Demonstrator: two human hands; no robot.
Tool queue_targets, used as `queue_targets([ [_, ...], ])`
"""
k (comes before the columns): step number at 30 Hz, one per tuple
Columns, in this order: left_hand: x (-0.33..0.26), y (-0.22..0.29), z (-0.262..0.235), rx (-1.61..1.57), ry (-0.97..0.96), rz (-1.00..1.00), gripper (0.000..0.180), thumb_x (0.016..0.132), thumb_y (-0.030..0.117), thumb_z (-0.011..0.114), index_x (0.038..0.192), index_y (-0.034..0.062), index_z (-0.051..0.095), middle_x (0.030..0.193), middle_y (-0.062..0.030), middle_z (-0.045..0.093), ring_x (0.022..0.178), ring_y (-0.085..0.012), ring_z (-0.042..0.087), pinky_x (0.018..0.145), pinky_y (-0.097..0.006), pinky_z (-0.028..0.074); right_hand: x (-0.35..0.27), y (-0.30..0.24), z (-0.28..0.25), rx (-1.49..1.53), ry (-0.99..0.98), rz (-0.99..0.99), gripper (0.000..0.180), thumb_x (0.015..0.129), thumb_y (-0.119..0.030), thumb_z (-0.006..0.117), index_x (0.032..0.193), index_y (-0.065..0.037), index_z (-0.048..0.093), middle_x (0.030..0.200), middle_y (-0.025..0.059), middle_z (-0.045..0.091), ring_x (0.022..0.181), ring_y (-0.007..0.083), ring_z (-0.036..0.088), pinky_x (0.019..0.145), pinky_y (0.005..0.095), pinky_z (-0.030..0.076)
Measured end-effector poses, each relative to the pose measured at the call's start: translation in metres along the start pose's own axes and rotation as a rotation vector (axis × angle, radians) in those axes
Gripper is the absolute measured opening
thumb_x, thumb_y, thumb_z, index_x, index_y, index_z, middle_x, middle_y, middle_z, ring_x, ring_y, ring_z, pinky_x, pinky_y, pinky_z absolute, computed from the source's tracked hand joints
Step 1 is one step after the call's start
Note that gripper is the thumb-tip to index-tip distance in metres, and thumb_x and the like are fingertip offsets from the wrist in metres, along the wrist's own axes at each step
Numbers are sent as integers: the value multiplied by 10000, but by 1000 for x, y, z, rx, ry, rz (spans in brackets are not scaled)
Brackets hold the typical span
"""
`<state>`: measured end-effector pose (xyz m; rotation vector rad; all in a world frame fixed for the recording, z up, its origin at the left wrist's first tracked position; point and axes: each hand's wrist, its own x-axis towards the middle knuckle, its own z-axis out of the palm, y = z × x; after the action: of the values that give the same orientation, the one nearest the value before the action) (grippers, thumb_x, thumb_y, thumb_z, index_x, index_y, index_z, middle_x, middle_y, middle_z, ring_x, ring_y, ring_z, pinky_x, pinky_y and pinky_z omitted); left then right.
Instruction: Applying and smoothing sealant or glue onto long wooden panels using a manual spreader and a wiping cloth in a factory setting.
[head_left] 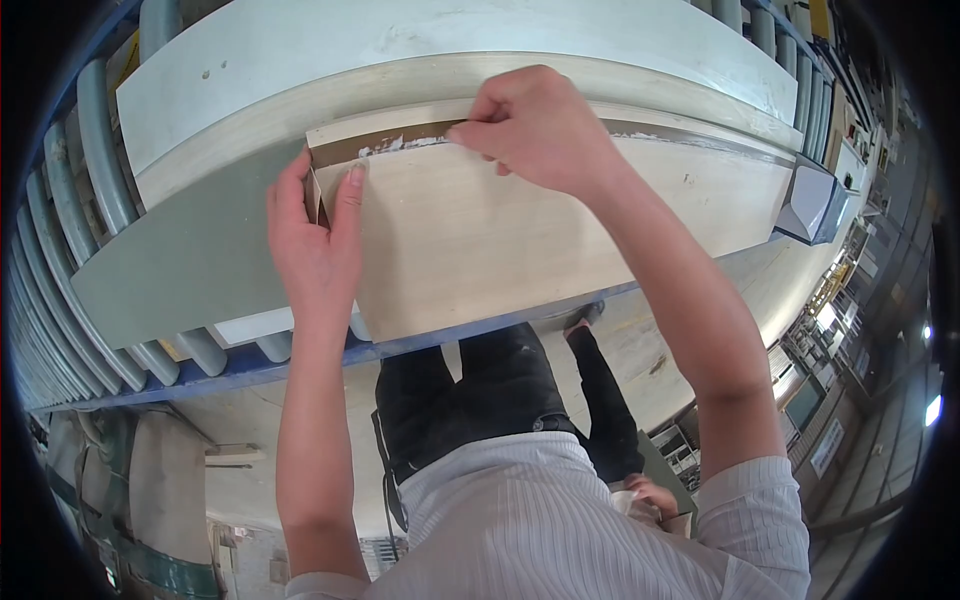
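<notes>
A pale wood panel (560,235) lies before me, with a brown strip (345,150) along its far edge. White, ragged smears (415,143) show on that strip. My left hand (318,225) grips the panel's left end, thumb on top and fingers round the outer side. Over the brown strip, my right hand (535,125) is closed, thumb and forefinger pinched together at the smears. Whatever is between those fingertips is too small to make out.
Rollers (105,150) in a blue frame (260,368) carry the panel. Larger white (430,30) and grey-green (210,250) boards lie beyond and to the left. A dark, box-like piece (812,203) sits at the right end. Another person's hand (652,494) shows behind me.
</notes>
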<state>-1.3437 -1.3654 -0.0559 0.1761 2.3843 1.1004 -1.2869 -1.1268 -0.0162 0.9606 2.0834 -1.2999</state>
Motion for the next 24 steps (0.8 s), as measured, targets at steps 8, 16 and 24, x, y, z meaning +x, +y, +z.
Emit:
queue_targets([
  [8, 0, -1, 3, -11, 5, 36, 477, 975, 286, 752, 1341, 17, 608, 1205, -139, 607, 1093, -253, 619, 967, -369, 497, 2, -1, 1, 27, -36, 62, 252, 880, -207, 790, 820, 16, 690, 730, 57, 688, 616, 124, 642, 577, 278, 527],
  [16, 0, 2, 3, 13, 8, 34, 487, 965, 280, 761, 1348, 23, 606, 1179, -139, 608, 1062, -259, 621, 927, -372, 505, 3, -5, 2, 20, -49, 60, 268, 881, -207, 791, 810, 28, 683, 725, 62, 687, 619, 132, 647, 572, 273, 528],
  [24, 0, 1, 1, 3, 17, 37, 508, 955, 296, 772, 1357, 34, 604, 1199, -144, 602, 1084, -266, 626, 945, -378, 512, 7, -5, 9, 1, -13, -27, 234, 882, -174, 785, 824, 34, 696, 727, 73, 697, 628, 116, 652, 566, 271, 533],
])
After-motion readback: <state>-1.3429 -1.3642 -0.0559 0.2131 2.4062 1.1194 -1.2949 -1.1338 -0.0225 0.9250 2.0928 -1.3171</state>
